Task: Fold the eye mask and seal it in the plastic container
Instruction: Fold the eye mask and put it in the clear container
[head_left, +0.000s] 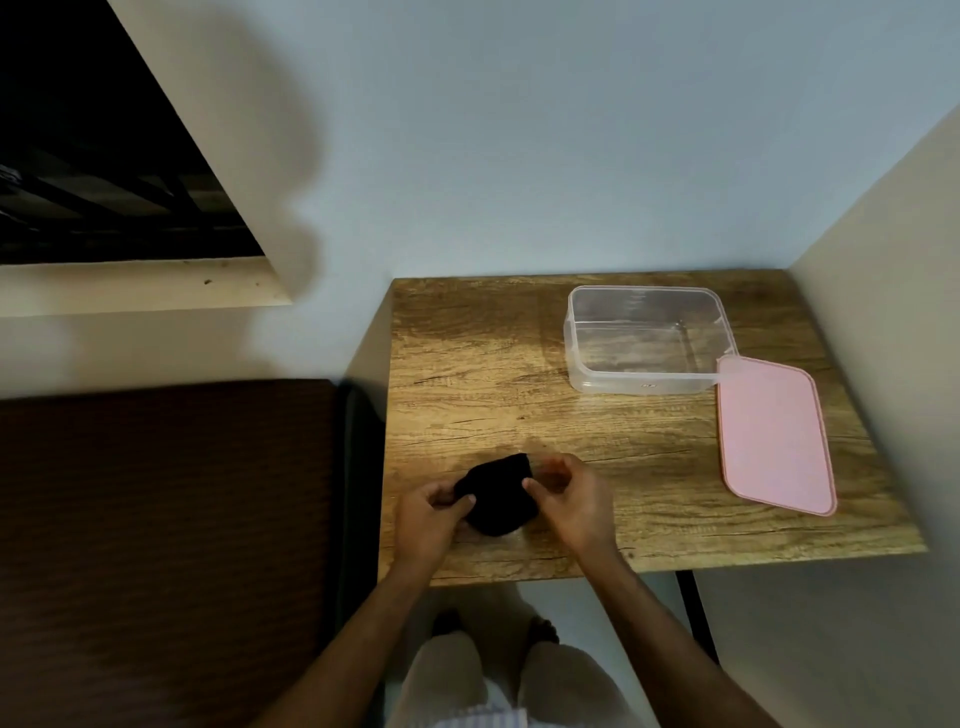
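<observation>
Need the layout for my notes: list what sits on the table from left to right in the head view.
left hand → eye mask → right hand → plastic container → pink lid

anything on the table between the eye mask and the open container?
Nothing: the head view shows only bare wooden table between the black eye mask, held by both hands, and the clear container. The pink lid sits off to the right.
</observation>
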